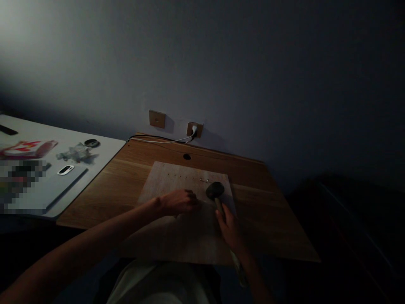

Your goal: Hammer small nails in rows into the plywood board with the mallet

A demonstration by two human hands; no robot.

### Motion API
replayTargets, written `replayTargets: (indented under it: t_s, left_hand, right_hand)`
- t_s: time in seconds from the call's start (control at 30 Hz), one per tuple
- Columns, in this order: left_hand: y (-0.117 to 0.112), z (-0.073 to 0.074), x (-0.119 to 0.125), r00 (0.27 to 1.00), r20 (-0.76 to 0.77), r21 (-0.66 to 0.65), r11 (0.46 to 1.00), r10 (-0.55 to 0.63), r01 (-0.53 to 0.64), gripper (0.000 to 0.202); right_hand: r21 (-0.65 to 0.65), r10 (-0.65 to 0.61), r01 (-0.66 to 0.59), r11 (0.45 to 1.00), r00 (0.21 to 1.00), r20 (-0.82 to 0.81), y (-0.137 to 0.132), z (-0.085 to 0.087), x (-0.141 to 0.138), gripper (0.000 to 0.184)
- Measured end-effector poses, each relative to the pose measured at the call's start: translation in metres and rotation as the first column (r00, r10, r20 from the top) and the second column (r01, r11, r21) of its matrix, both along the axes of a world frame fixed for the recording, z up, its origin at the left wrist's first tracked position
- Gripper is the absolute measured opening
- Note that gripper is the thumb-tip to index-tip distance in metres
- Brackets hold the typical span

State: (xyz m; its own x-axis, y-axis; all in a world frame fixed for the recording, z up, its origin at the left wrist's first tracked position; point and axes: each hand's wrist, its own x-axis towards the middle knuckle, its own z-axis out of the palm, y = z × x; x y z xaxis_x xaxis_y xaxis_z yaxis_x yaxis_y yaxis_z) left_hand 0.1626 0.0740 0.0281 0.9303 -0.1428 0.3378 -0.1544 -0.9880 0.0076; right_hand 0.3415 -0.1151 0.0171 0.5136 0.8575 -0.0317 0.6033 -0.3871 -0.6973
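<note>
My right hand [230, 228] is wrapped round the handle of a mallet with a dark rounded head [215, 191]. The handle's lower end runs back beside my wrist. The mallet head is over the right part of a pale wooden board [177, 240]. To the left of it, my left hand [180, 202] is closed low over the board's middle, its fingers curled; whatever it may hold is hidden. Small shiny metal pieces [204, 180] show just beyond the mallet head. Several small marks or nails form a row near the board's far edge, too dim to tell which.
The board lies on a brown wooden desk [259, 211]. Against the wall, cables [158, 141] run to a plugged socket [195, 129]. On a white table [109, 145] at the left are a closed laptop-like slab [68, 185], crumpled plastic [77, 154] and a red-and-white packet [30, 148].
</note>
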Motion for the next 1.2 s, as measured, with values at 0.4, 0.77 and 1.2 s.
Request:
replayTargets:
  t_s: [0.4,0.77,1.2]
  left_hand:
    - [0.049,-0.005,0.033,0.888,0.017,-0.625,0.698,0.459,-0.349,0.016]
    - [0.061,-0.013,0.036,0.815,-0.092,-0.657,0.58,0.572,-0.481,0.026]
    - [0.06,-0.015,0.035,0.855,0.006,-0.607,0.681,0.519,-0.409,0.016]
  right_hand:
    - [-0.026,-0.046,0.046,0.999,0.999,0.017,0.0,-0.006,0.001,0.061]
    - [-0.018,-0.062,0.062,0.998,0.998,-0.019,-0.002,-0.008,0.001,0.062]
    - [0.014,-0.071,0.071,0.997,0.997,-0.017,0.0,-0.004,0.0,0.057]
